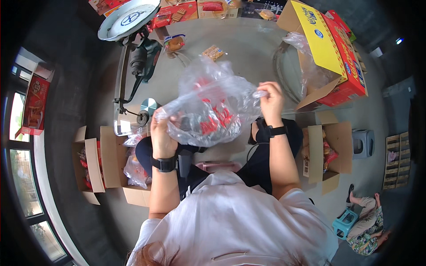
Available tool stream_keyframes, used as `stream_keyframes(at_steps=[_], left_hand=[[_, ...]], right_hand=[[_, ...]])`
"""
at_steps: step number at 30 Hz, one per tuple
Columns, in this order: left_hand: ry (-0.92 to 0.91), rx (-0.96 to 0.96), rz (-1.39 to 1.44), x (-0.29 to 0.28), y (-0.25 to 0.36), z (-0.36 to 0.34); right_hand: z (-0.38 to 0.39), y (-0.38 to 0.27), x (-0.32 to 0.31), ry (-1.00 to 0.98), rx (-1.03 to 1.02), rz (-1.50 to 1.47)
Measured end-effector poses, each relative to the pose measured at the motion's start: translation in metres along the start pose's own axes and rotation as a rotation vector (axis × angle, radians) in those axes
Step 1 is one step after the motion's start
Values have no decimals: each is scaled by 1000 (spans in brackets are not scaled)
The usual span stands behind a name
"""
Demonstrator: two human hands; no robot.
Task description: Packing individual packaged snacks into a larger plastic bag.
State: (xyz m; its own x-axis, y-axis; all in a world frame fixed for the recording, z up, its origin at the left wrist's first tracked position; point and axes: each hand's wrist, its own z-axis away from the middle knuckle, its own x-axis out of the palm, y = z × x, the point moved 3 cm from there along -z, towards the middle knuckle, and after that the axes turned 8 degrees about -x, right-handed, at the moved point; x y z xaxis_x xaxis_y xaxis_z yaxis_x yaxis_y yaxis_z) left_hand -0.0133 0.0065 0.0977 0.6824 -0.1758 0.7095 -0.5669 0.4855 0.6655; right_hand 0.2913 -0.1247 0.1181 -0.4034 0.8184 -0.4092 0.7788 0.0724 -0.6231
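Observation:
A clear plastic bag (239, 99) with red print is stretched between my two hands, over my lap and the near edge of the table. My left hand (162, 135) grips its left edge, the fingers partly hidden by the film. Higher up on the other side, my right hand (271, 101) is closed on a bunched corner of the bag. Whether anything lies inside the bag I cannot tell. Just beyond it on the table is a small wrapped nutty-looking bar (213, 53). A packaged bread-like snack (174, 43) lies farther left.
A scale with a white enamel dish (126, 22) stands at the left. On the right is an open yellow-and-red carton (326, 48) with a plastic liner. Open cardboard boxes (116, 150) flank my legs. Another person (368, 221) sits near a blue stool (345, 223) at lower right.

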Motion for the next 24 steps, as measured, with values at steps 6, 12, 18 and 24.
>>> stream_keyframes(at_steps=[6, 12, 18, 24], left_hand=[[199, 193, -212, 3, 12, 7], [209, 258, -335, 12, -4, 18], [-111, -132, -327, 46, -28, 59], [-427, -368, -380, 47, -29, 109]], right_hand=[[15, 45, -27, -98, 500, -324], [-30, -88, -46, -323, -114, -236], [25, -65, 57, -474, -17, 48], [76, 39, 102, -361, 574, -284]])
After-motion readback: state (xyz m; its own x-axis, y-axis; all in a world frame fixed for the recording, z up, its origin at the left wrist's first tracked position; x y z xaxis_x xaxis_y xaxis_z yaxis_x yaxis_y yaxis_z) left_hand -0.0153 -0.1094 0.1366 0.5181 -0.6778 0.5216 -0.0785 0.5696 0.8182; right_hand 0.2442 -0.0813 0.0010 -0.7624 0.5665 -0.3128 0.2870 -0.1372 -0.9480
